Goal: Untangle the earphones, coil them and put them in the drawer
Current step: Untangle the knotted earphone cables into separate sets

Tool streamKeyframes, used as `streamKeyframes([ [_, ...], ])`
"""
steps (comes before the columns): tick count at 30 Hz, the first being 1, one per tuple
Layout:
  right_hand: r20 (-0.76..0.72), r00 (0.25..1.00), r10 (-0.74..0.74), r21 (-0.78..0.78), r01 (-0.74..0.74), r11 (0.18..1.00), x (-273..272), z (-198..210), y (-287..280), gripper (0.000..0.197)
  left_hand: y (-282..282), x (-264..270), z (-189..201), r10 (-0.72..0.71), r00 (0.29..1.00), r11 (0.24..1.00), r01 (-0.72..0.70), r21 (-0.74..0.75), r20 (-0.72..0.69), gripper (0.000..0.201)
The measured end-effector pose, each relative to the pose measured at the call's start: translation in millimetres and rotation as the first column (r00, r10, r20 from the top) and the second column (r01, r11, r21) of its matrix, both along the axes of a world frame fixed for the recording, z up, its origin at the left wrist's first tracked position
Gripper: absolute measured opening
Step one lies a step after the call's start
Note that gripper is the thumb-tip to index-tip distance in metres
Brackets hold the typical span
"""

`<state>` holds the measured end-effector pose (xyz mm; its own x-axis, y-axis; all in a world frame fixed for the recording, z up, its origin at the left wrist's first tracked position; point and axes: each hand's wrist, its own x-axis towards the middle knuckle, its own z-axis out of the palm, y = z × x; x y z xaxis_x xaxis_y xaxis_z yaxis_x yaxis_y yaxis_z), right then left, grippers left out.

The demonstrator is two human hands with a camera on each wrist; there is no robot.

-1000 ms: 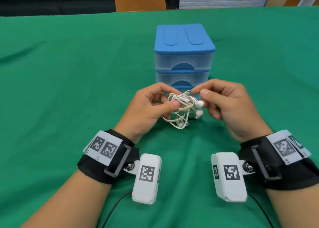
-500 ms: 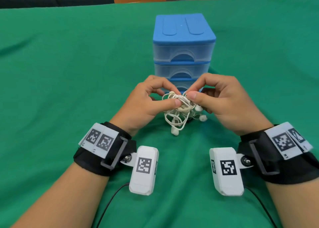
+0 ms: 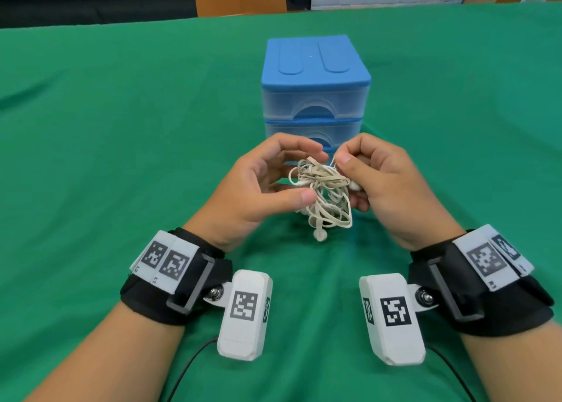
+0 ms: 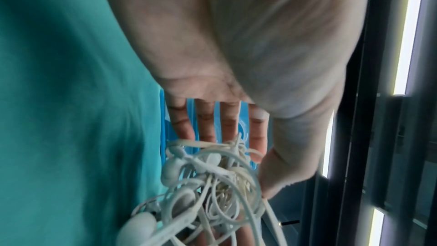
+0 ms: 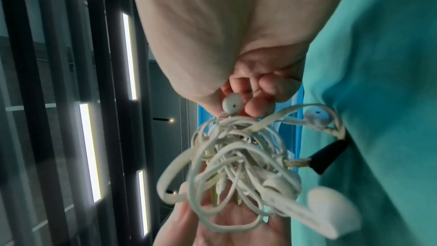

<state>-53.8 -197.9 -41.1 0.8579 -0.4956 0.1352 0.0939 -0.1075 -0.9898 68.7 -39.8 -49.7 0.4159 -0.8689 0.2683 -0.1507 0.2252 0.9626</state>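
Head view: tangled white earphones (image 3: 324, 195) are held above the green table (image 3: 121, 158), before the closed 3-drawer unit (image 3: 314, 97), pinched by the right hand (image 3: 386, 189). Left wrist view: the left hand (image 4: 236, 74) is loosely spread behind the bundle. Right wrist view: fingers (image 5: 257, 107) are curled on cable.

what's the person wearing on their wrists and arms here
Both forearms are bare, with no sleeves in view. The left hand and right hand each have a black wrist strap with a buckle, bearing white plates printed with black square coded markers. A white rounded camera housing with its own marker is bolted on beside each wrist, and a thin black cable trails from each.
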Motion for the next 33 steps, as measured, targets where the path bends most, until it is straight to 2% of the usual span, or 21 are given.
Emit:
streamKeyframes([
  [2, 0.009, 1.000, 0.028, 0.019, -0.028, 0.999, -0.4, 0.8, 1.7, 0.010, -1.0, -0.7, -0.4, 0.026, 0.999, 1.000, -0.026, 0.004, -0.019, 0.045],
  [5, 0.049, 0.998, 0.041, -0.007, -0.041, 0.999, 0.1, 1.1, 1.5, 0.003, -3.1, -1.4, -0.8, 0.114, 0.993, 0.993, -0.114, -0.014, -0.034, 0.030],
  [9, 0.132, 0.988, 0.076, -0.154, -0.055, 0.987, -1.6, 2.1, -2.3, 0.018, -4.7, 1.9, -2.5, 0.221, 0.973, 0.975, -0.223, -0.022, -0.065, 0.022],
  [12, 0.124, 0.989, 0.082, -0.248, -0.049, 0.967, -1.7, 1.6, 0.1, 0.015, -4.8, 3.2, -4.0, 0.242, 0.968, 0.970, -0.244, -0.022, -0.060, 0.019],
  [15, 0.164, 0.986, 0.028, -0.245, 0.013, 0.969, -0.1, 0.2, -2.3, 0.009, -5.3, 3.5, -3.9, 0.243, 0.967, 0.968, -0.246, -0.039, -0.071, 0.016],
  [19, 0.117, 0.990, 0.084, -0.237, -0.055, 0.970, -0.1, -1.5, -2.9, 0.016, -5.1, 3.3, -2.7, 0.248, 0.965, 0.965, -0.254, -0.066, -0.088, 0.015],
  [21, 0.106, 0.992, 0.063, -0.257, -0.034, 0.966, 0.3, -1.7, -2.3, 0.012, -5.3, 2.7, -2.3, 0.255, 0.962, 0.963, -0.262, -0.064, -0.094, 0.017],
  [25, 0.122, 0.991, 0.052, -0.185, -0.029, 0.982, 1.2, -2.7, -2.8, 0.010, -5.8, 1.6, -1.8, 0.226, 0.968, 0.970, -0.235, -0.067, -0.112, 0.023],
  [28, 0.123, 0.989, 0.077, -0.118, -0.062, 0.991, 1.3, -1.4, -1.0, 0.007, -5.3, 0.3, -1.3, 0.142, 0.987, 0.988, -0.145, -0.045, -0.076, 0.022],
  [31, 0.110, 0.990, 0.087, -0.082, -0.079, 0.994, 1.7, -1.9, -0.1, 0.007, -4.6, -2.5, -1.9, 0.042, 0.997, 0.999, -0.042, 0.009, -0.063, 0.031],
  [33, 0.118, 0.989, 0.084, -0.058, -0.078, 0.995, 2.1, -1.2, 0.5, 0.008, -4.5, -2.5, -2.1, 0.028, 0.996, 0.999, -0.026, 0.018, -0.083, 0.033],
])
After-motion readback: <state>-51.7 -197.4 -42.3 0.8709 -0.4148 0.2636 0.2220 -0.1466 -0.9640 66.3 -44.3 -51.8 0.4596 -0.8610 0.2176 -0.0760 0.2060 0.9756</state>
